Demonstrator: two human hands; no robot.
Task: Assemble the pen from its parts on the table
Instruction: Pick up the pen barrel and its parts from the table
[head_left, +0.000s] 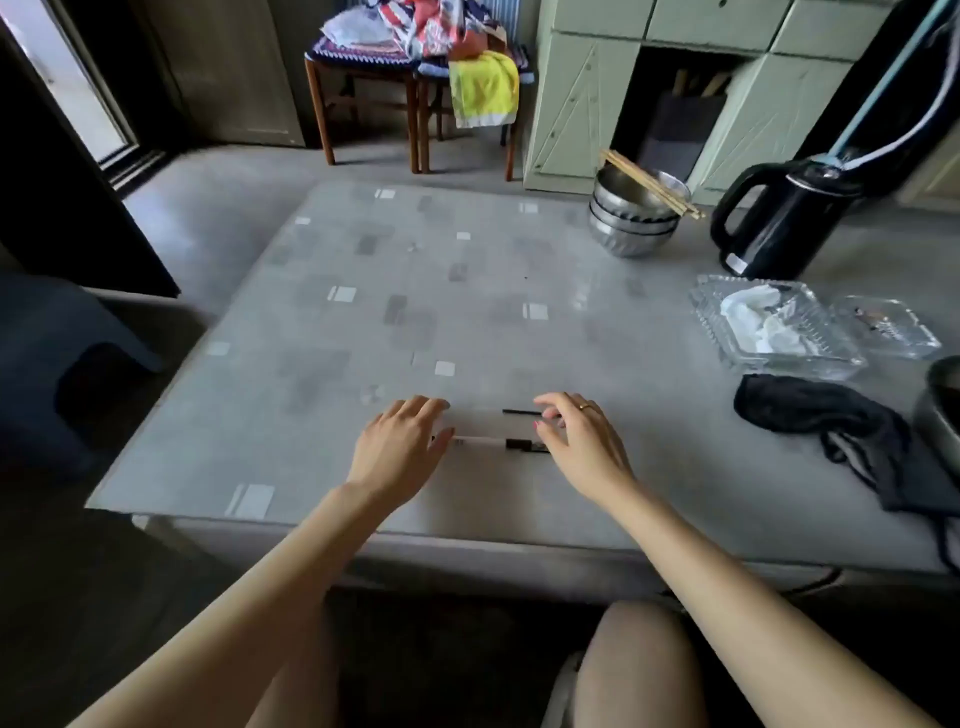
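Observation:
Pen parts lie on the grey table (363, 322) near its front edge, between my hands. A pale, clear pen barrel (480, 441) lies flat, with a black piece (522, 445) at its right end. Behind it rests a thin black refill (521, 412). My left hand (402, 444) hovers palm down, fingers spread, at the barrel's left end; its thumb tip is close to the barrel. My right hand (582, 439), wearing a ring, reaches over the right ends of the refill and the black piece. Neither hand visibly grips anything.
At the back right stand stacked steel bowls (634, 218) with chopsticks and a black kettle (779, 223). Clear plastic containers (779, 327), a black cloth (831, 421) and a pot rim lie along the right side. Wooden stools with cloths stand beyond the table.

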